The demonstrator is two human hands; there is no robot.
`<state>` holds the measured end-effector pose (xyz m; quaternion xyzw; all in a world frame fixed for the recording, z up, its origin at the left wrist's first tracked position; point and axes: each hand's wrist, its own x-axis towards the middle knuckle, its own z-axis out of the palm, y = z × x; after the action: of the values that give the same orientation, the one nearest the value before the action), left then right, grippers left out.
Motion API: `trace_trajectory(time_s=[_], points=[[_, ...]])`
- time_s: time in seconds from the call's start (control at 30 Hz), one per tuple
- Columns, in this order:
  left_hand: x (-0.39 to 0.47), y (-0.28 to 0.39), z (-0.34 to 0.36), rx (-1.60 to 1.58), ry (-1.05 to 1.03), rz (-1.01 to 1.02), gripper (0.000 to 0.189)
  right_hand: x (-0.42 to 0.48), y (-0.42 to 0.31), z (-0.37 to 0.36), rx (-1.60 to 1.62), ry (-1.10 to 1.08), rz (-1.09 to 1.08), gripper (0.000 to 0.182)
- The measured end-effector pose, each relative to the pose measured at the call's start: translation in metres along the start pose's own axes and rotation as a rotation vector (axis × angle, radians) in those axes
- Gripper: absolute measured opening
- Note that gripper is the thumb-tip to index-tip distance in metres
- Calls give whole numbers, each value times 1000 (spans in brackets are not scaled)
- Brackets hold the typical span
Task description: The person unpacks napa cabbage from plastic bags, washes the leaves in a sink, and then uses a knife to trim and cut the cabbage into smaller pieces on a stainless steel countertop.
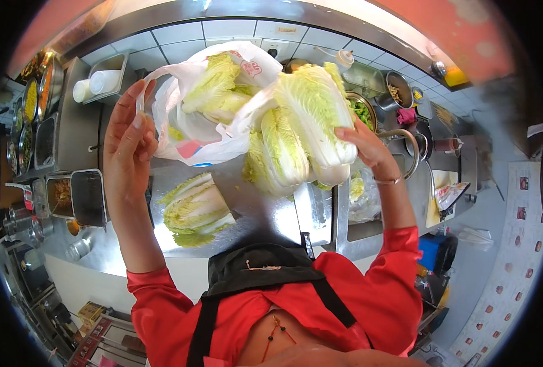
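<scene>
My left hand (131,137) pinches the rim of a white plastic bag (170,114) between thumb and fingers and draws it up to the left. Inside the open bag lie pale green napa cabbages (214,87). My right hand (368,142) grips the right side of a large napa cabbage (315,114), raised at the bag's right edge. Below and left of it, another napa cabbage (283,156) sits beside the bag on the steel counter (253,225). Closer to me, a napa cabbage (198,208) lies on its side, its white base towards the right.
A steel sink (363,234) with a curved faucet (414,147) and a clear plastic bag (365,197) is at right. A black-handled knife (307,243) lies by the counter's front edge. Steel food pans (88,197) stand left; a pot (400,87) and a bowl of greens (361,112) stand back right.
</scene>
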<state>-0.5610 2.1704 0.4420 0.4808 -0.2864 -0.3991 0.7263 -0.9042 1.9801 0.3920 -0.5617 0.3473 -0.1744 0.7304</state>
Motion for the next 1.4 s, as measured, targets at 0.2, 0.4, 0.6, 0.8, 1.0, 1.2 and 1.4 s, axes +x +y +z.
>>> trace_trajectory(time_s=[0.2, 0.4, 0.6, 0.8, 1.0, 1.2, 1.4], points=[[0, 12, 8, -157, -80, -64, 49, -15, 84, 20, -1150, 487, -75, 98], [-6, 28, 0, -88, -107, 37, 49, -1, 65, 73, -1600, 637, -352, 85], [-9, 30, -2, -65, -90, 57, 52, 125, 7, 192, -1156, 45, -712, 20], [-20, 43, -2, 20, -59, 23, 67, 293, 77, 166, -1761, -70, -858, 22], [-29, 42, -24, -33, -1, 53, 69, 327, 62, 230, -1465, -517, -689, 30], [-29, 40, -25, -50, -11, 27, 77, 339, 68, 213, -1383, -605, -576, 39], [-36, 40, -31, 14, -8, 109, 77, 325, 66, 229, -1334, -643, -558, 49]])
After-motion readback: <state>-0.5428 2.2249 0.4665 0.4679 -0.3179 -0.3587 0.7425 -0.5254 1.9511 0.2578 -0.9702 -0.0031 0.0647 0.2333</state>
